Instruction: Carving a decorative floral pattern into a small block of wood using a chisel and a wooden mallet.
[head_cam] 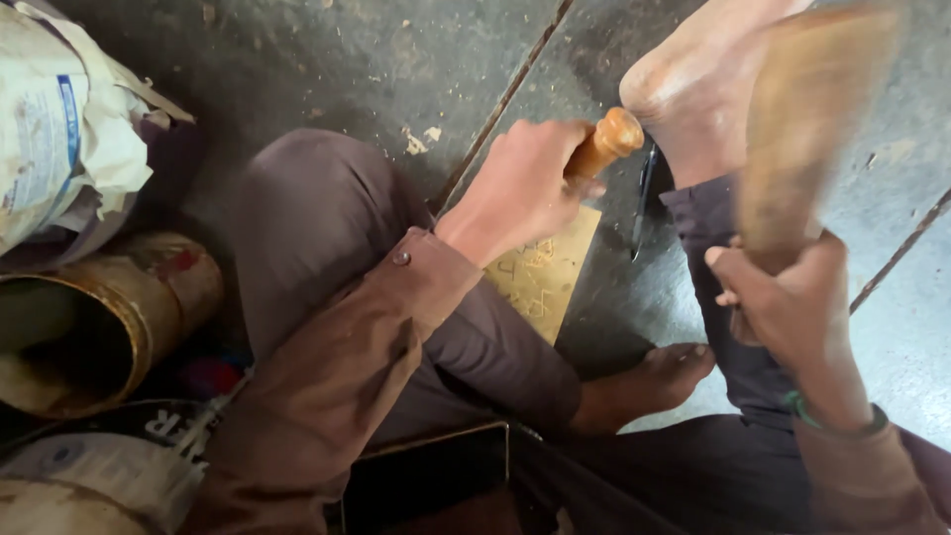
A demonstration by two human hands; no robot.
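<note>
Closest to the wearer, low in the head view, a dark flat panel [436, 476] with a pale edge lies by the lap, and a brown sleeve with a button at the cuff runs up from it. To the left a rusty metal can [94, 322] lies on its side, mouth open, beside a crumpled printed sack [59, 129], pushed off to the side where they do not crowd the work. The person sits cross-legged on the dusty concrete floor [327, 59], one bare foot [659, 381] tucked in under the knee, and this low seat puts the work directly beneath the eyes. The right hand [792, 297], a green band at its wrist, is closed around the handle of a wooden mallet [807, 129] and lifts it high; the head is blurred, so it seems to be mid-swing. Farther out, the left hand [520, 188] is wrapped tight on the rounded wooden handle of a chisel [604, 144], wrist bent down so that the tool stands steep over a small wooden panel [545, 272] with carved lines in it; the blade is hidden behind the fist. The panel lies flat on the floor between the legs, near the raised heel of the other foot [693, 89], which seems placed to keep it from sliding. A dark pen-like thing [644, 198] lies just beside it.
</note>
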